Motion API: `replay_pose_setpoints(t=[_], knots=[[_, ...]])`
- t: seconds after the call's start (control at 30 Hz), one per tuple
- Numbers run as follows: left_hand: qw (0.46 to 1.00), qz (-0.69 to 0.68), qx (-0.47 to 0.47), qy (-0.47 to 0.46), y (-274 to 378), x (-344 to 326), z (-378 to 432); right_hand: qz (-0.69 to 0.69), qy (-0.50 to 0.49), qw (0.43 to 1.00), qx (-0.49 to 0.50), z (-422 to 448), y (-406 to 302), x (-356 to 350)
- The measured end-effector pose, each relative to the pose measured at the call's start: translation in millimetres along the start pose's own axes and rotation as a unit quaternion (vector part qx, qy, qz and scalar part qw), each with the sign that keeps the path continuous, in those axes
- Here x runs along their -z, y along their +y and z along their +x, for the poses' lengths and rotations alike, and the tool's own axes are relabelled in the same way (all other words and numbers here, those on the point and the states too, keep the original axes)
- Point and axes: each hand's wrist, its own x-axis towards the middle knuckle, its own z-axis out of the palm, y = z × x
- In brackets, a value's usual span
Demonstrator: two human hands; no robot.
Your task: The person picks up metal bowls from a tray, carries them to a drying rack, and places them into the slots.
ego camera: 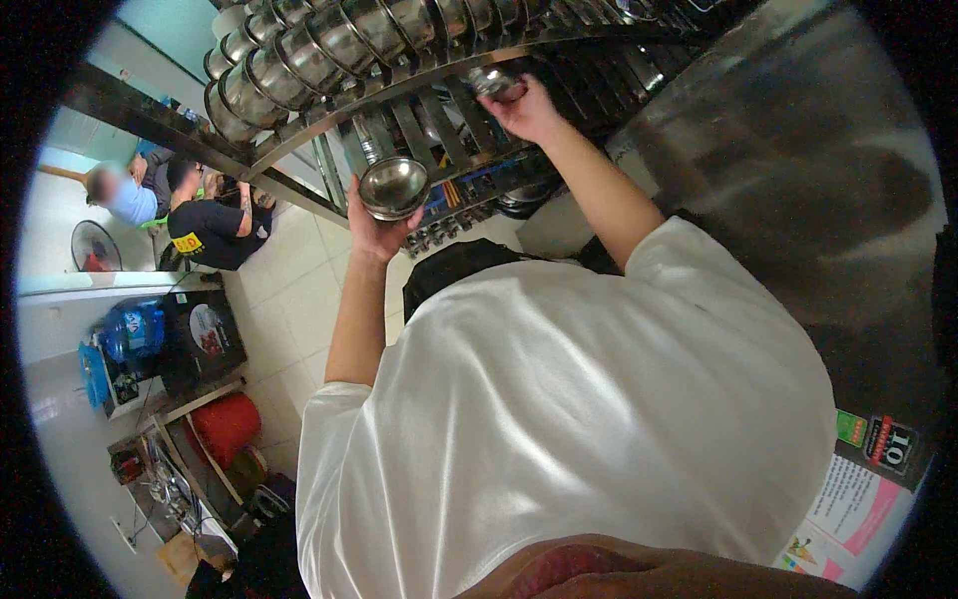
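My left hand (374, 233) holds a small round stainless steel bowl (394, 185) from below, its mouth tilted up toward me. What looks like a second rim shows under it, so it may be a stack. Farther up and to the right, my right hand (528, 112) is at a slatted metal rack (440, 123), fingers around a shiny metal bowl (492, 79). Part of that bowl is hidden by the fingers and blurred. Above both hands, nested metal bowls (314, 64) lie on their sides in long rows on the upper shelf.
A steel panel (793, 180) with stickers stands close on my right. Two people, one in a black shirt (213, 224), sit beyond the rack at left. A blue water bottle (135, 329) and a red bucket (224, 427) stand along the left side of the tiled floor (288, 299).
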Motion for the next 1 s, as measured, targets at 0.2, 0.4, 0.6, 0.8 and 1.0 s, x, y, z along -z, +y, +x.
replay_pose_setpoints(t=[0.2,0.4,0.6,0.8,1.0], knots=[[0.998,0.004,-0.049,-0.034,-8.7,24.6,27.7,-0.052,0.140,0.967,0.207,71.4,-77.9,74.9],[0.995,-0.007,-0.097,0.014,-35.5,54.8,59.5,-0.216,0.237,0.879,0.354,127.4,-152.9,129.5],[0.988,-0.002,-0.124,0.090,-43.9,52.4,34.1,-0.498,0.318,0.720,0.363,128.5,-238.4,138.0],[0.983,0.002,-0.143,0.116,-59.2,82.6,44.6,-0.751,0.302,0.499,0.308,194.4,-295.2,150.9],[0.984,-0.020,-0.128,0.126,-65.0,110.1,45.2,-0.835,0.263,0.400,0.271,234.5,-318.9,148.9]])
